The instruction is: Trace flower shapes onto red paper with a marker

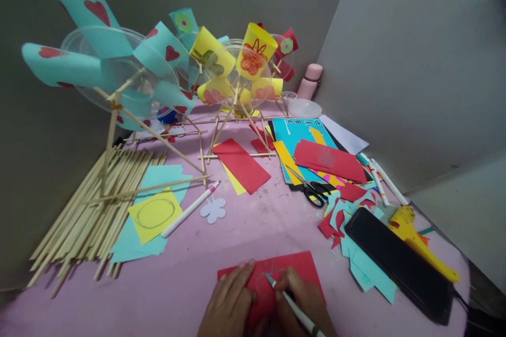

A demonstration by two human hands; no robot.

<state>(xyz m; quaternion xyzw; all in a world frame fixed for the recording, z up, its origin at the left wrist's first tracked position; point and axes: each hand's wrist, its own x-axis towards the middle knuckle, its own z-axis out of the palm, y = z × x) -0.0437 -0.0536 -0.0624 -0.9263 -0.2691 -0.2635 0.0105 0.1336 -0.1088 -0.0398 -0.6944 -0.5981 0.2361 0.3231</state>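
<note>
A red sheet of paper (pixel 304 266) lies on the pink tabletop at the near edge, with faint pale drawn lines on it. Over its left part rests my left hand (pixel 233 297), fingers stretched flat across the paper. My right hand (pixel 298 295) is closed around a white marker pen (pixel 294 308) with a green tip. That tip touches the red paper by the faint outline, just right of my left fingers. A white flower-shaped paper cutout (pixel 214 209) and another white marker with a pink end (pixel 190 209) lie farther up the table.
Paper-and-stick wheels in blue (pixel 118 71) and yellow (pixel 237 71) stand at the back. Wooden sticks (pixel 87 216) are piled left. On the right lie scissors (pixel 312 189), paper scraps (pixel 340 216), a black phone (pixel 395 263) and a yellow glue gun (pixel 419 242). A pink bottle (pixel 309 81) stands behind.
</note>
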